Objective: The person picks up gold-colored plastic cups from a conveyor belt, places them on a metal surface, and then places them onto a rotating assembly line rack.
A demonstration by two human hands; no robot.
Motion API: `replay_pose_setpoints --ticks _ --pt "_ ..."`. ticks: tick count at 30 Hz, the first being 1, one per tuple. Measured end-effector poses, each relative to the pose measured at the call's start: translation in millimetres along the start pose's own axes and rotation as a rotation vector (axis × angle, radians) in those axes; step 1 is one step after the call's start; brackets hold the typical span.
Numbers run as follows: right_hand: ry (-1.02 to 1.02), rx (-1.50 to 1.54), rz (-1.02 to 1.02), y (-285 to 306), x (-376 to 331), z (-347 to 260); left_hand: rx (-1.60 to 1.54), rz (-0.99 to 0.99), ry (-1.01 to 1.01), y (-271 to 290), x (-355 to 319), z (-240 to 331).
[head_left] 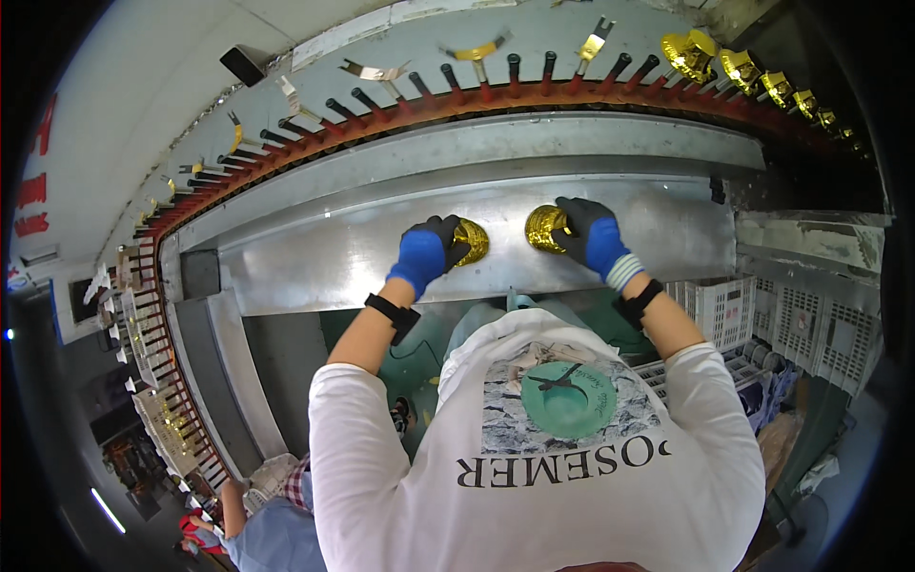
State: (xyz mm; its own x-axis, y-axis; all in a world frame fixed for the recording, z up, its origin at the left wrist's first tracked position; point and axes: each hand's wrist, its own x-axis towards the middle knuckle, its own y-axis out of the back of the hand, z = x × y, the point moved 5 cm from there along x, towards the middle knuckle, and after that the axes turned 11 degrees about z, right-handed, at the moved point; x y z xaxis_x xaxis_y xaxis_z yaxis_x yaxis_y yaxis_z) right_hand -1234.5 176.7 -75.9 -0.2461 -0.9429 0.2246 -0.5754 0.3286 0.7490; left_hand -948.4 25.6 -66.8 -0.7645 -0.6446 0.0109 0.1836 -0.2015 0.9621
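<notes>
In the head view both my hands wear blue gloves with dark fingers, over a bare metal worktable (324, 243). My left hand (427, 250) has its fingers curled round the left side of a shiny gold, rounded piece with a patterned surface (475, 242). A similar gold piece (543, 229) sits a short way to the right. Against its right side my right hand (589, 234) is closed, fingers and thumb bent round the edge. Both pieces are low over the table or resting on it; which one I cannot tell.
Beyond the table a curved line of dark-tipped upright spindles (453, 84) runs round to the left, some with metal clips. More shiny gold pieces (690, 54) sit on spindles at far right. White plastic crates (724, 310) stand at right. Another person (272, 534) is at lower left.
</notes>
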Motion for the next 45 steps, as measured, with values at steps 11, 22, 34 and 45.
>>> replay_pose_setpoints --ticks 11,22,34,45 --pt "0.214 -0.211 0.459 100.1 46.6 7.6 0.032 0.313 -0.282 97.0 58.3 84.4" --pt "-0.040 -0.665 0.535 223.0 233.1 125.1 0.039 0.276 -0.127 140.3 328.3 207.0" --pt "0.092 -0.406 0.481 191.4 225.3 14.5 0.097 0.329 -0.201 170.3 304.2 166.3" --pt "0.538 -0.167 0.580 189.2 105.2 -50.7 -0.224 0.477 -0.354 192.7 135.0 119.8"
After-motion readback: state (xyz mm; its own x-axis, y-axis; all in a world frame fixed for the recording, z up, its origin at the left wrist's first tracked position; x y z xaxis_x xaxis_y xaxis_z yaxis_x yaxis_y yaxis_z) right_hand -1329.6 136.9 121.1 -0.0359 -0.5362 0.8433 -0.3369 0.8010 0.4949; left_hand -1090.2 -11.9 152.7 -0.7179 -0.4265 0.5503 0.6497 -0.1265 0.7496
